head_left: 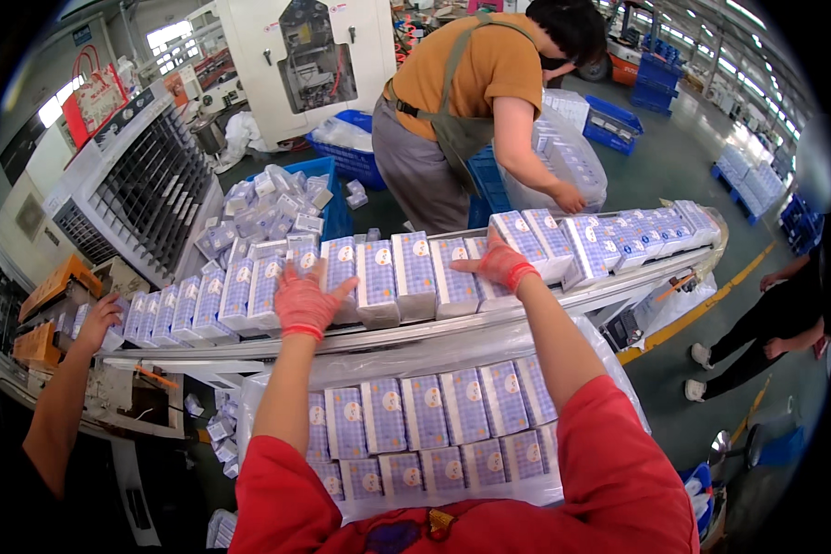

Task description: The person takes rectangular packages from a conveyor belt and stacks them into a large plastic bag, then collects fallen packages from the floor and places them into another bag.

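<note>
A row of blue-and-white checked, plastic-wrapped packs [414,268], like tissue packs, stands upright along a conveyor [406,334] in front of me. My left hand [310,297], in a thin see-through reddish glove, lies on the row with its fingers spread. Farther right, my right hand [503,262], gloved the same way, rests against the packs with its thumb stretched left and fingers apart; some fingertips are hidden among the packs. Several packs stand between my hands. Below my forearms, a clear plastic bag [332,369] holds more such packs [425,411] in rows.
Across the conveyor a person in an orange shirt [471,74] bends over a clear bag [559,152]. Another person's hand [104,319] touches packs at the left end. A blue crate [337,208] is heaped with packs. A grey louvred unit [138,185] stands left; someone in black [776,319] stands right.
</note>
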Demonstrator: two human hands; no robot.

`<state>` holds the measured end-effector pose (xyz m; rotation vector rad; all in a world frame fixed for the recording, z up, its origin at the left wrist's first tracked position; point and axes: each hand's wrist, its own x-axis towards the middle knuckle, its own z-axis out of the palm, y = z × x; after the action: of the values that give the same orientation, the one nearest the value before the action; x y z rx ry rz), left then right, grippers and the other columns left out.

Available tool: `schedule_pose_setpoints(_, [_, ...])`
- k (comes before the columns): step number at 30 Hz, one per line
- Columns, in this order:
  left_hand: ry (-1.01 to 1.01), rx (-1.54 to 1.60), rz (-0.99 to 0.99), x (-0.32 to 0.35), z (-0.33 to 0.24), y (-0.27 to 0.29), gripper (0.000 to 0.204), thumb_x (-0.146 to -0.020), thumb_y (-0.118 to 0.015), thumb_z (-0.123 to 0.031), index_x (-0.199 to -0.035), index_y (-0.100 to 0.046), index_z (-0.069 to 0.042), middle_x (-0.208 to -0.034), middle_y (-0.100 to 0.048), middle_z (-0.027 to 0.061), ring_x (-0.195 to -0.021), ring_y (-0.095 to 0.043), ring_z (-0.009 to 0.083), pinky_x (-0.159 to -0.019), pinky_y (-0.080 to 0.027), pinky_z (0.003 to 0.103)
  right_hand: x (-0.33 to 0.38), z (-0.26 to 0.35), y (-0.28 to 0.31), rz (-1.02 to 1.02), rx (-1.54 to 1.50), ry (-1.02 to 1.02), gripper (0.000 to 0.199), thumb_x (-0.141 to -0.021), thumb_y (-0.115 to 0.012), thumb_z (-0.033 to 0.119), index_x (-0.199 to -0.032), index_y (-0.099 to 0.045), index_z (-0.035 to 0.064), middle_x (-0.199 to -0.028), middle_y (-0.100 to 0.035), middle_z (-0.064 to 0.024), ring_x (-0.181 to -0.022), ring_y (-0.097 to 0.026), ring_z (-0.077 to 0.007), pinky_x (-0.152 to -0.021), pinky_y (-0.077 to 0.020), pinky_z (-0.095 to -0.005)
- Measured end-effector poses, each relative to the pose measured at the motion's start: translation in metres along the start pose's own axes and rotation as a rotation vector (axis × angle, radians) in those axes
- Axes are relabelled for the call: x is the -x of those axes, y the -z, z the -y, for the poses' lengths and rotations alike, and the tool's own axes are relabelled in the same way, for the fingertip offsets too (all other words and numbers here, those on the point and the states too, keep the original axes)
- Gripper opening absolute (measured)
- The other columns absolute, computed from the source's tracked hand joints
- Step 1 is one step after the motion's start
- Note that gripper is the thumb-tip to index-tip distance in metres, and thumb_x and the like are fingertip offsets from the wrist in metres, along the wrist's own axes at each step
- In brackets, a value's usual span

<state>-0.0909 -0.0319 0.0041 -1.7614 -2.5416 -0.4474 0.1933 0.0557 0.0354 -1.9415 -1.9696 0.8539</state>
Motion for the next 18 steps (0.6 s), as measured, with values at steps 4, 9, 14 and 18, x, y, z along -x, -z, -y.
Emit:
schedule_pose_setpoints(4, [0.04,0.171,0.337,-0.036,0.011,0.011,0.107,-0.053,-0.056,-0.065,-0.128,-0.011,-0.003,-0.122,-0.03,0.0268,-0.115,-0.03,0.0331,-0.093,-0.028,0.033,-0.002,-0.025,-0.001,-0.063,-0.132,0.087,0.109,-0.049,-0.07,0.051,-0.123,-0.016,-0.0083,-0.116,-0.04,-0.0229,-0.11,-0.039,-0.0278,-0.09,-0.0318,-0.028])
schedule_pose_setpoints(9, [-0.085,0.687,0.347,-0.052,0.045,-0.017,0.111,-0.052,-0.072,-0.044,-0.127,-0.004,0.002,-0.119,-0.036,0.0224,-0.111,-0.036,0.0278,-0.092,-0.029,0.028,-0.008,-0.003,-0.013,-0.08,-0.109,0.007,0.107,-0.049,-0.073,0.045,-0.123,-0.017,-0.007,-0.115,-0.04,-0.0228,-0.109,-0.039,-0.0291,-0.09,-0.0311,-0.0297])
schedule_pose_setpoints(14, [-0.197,0.771,0.167,-0.047,0.048,-0.009,0.106,-0.054,-0.074,-0.034,-0.128,-0.006,-0.003,-0.125,-0.028,0.0216,-0.115,-0.03,0.0264,-0.094,-0.025,0.029,0.013,-0.007,0.002,-0.127,-0.32,0.226,0.106,-0.048,-0.076,0.038,-0.125,-0.017,-0.0042,-0.118,-0.037,-0.0215,-0.11,-0.036,-0.0286,-0.092,-0.0286,-0.0287])
schedule_pose_setpoints(18, [-0.392,0.709,-0.108,-0.017,0.027,0.049,0.09,-0.063,-0.068,-0.023,-0.128,-0.01,-0.003,-0.128,-0.022,0.021,-0.117,-0.027,0.0247,-0.096,-0.022,0.03,0.054,-0.007,0.046,-0.339,-0.274,0.404,0.112,-0.045,-0.073,0.05,-0.125,-0.015,-0.0028,-0.119,-0.034,-0.0258,-0.112,-0.035,-0.0304,-0.091,-0.0295,-0.0316])
